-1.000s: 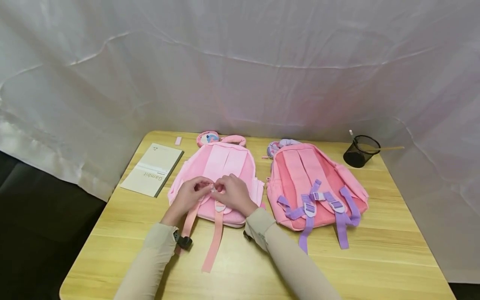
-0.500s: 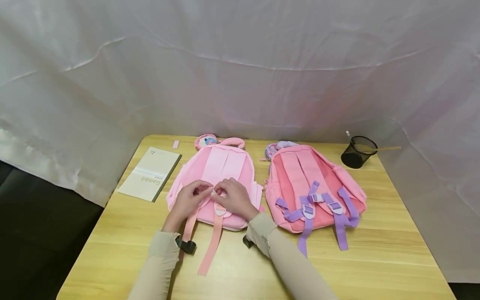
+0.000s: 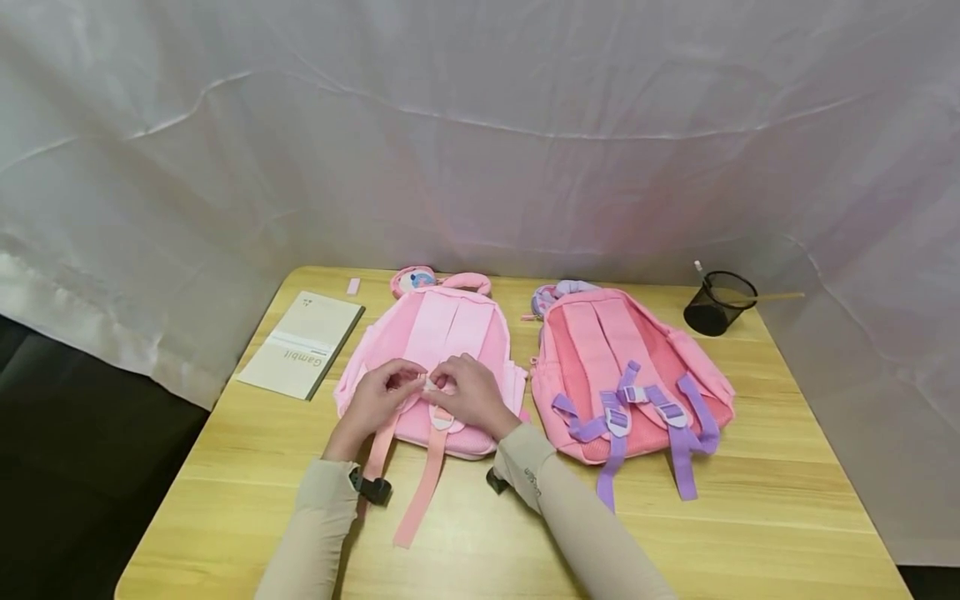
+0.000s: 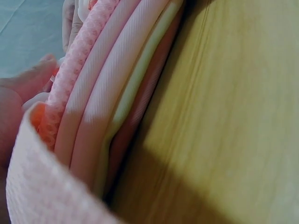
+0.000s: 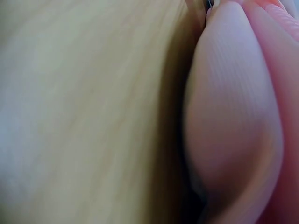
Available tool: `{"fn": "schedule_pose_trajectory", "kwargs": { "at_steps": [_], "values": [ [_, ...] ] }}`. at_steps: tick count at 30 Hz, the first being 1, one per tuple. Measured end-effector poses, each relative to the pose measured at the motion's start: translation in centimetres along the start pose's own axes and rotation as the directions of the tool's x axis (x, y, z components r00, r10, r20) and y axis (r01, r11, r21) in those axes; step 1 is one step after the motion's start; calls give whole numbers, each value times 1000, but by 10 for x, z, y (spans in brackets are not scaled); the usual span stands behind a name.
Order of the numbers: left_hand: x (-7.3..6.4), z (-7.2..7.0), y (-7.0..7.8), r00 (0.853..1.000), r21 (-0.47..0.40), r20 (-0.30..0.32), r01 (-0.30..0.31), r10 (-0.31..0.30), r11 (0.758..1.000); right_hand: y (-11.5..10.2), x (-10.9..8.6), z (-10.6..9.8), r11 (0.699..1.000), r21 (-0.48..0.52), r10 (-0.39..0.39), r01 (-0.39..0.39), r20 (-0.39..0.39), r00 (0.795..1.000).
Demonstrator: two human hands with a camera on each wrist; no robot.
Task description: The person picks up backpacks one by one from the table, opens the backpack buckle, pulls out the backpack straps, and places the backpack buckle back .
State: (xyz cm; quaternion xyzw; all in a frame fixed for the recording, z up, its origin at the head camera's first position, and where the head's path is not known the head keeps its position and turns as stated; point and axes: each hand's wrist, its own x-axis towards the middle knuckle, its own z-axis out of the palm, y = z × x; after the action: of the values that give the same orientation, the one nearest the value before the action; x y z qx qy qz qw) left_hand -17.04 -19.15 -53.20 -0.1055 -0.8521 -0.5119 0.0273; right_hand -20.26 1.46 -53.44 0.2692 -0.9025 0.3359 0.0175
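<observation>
In the head view a light pink backpack (image 3: 453,317) lies back side up on the table. Over its lower middle my left hand (image 3: 377,400) and right hand (image 3: 471,396) meet fingertip to fingertip. Between them they pinch a small white buckle (image 3: 429,385), mostly covered by the fingers. A peach strap (image 3: 427,492) hangs from a white adjuster (image 3: 441,419) below the right hand. The left wrist view shows the left thumb (image 4: 35,79) beside the mesh edge of the backpack. Only pink fabric and table show in the right wrist view; the right hand is hidden there.
A coral pink backpack (image 3: 615,333) with purple straps (image 3: 682,458) lies to the right. At the left are a notebook (image 3: 300,346) and a small pink slip (image 3: 353,287). A black mesh pen cup (image 3: 708,312) lies tilted at the far right, pencils in it.
The head view has shifted slightly. Both hands stay at the same spot on the light pink backpack, with their fingertips moving only a little around the white buckle.
</observation>
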Motion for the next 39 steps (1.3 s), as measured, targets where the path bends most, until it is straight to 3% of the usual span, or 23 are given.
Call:
{"fn": "schedule_pose_trajectory", "kwargs": {
  "at_steps": [39],
  "values": [
    [-3, -2, 0, 999, -22, 52, -12, 13, 1000, -1, -1, -1, 999, 38, 19, -19, -9, 1000]
  ]
}}
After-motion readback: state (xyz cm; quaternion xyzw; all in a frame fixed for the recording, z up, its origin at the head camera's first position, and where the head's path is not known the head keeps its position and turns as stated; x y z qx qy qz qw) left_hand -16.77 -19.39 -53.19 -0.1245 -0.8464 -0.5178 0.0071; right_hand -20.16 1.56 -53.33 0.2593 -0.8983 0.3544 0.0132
